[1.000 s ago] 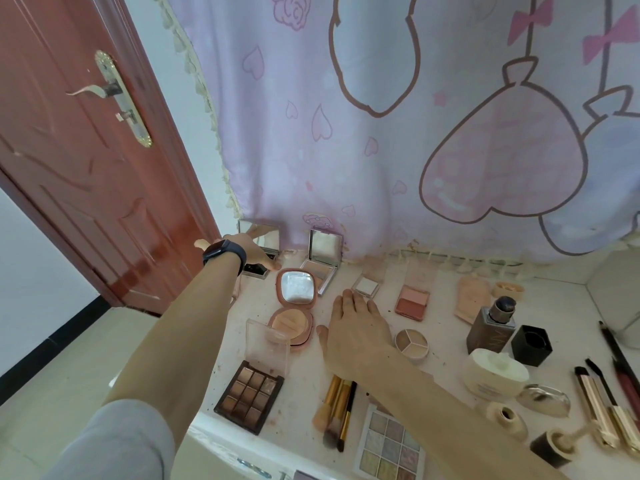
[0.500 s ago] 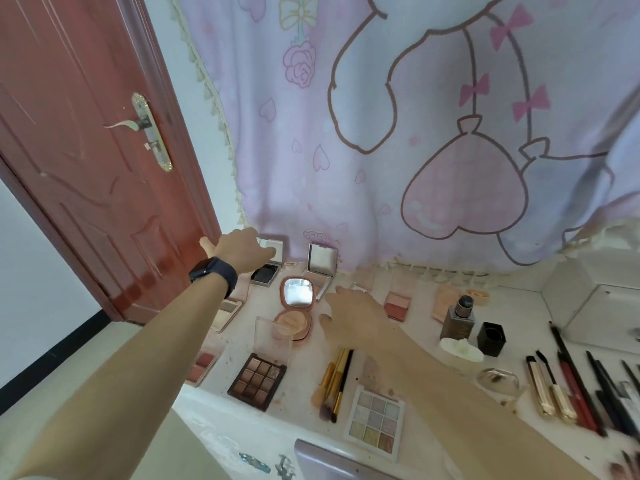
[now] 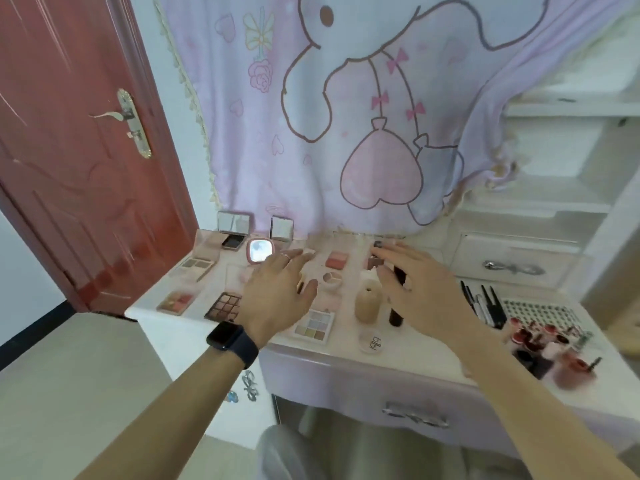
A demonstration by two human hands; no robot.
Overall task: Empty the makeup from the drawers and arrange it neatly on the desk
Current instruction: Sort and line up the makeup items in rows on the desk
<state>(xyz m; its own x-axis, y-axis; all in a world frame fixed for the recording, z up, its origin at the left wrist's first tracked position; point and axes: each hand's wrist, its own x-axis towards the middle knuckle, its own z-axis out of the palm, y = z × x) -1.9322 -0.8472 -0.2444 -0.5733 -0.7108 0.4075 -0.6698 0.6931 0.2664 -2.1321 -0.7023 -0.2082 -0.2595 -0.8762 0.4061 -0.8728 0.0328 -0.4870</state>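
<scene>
Around the pink mirror compact (image 3: 259,251), the makeup (image 3: 224,306) lies lids-open in rows on the counter (image 3: 415,344), so every shade shows. Both hands hover spread and empty: the left hand (image 3: 277,296) is just right of the compact, and the right hand (image 3: 419,289) is farther right above a beige bottle (image 3: 367,301), possibly brushing a dark tube (image 3: 398,275), though blur hides it. Palettes left of the compact crowd the counter's edge. A free strip runs along the front, to the right.
</scene>
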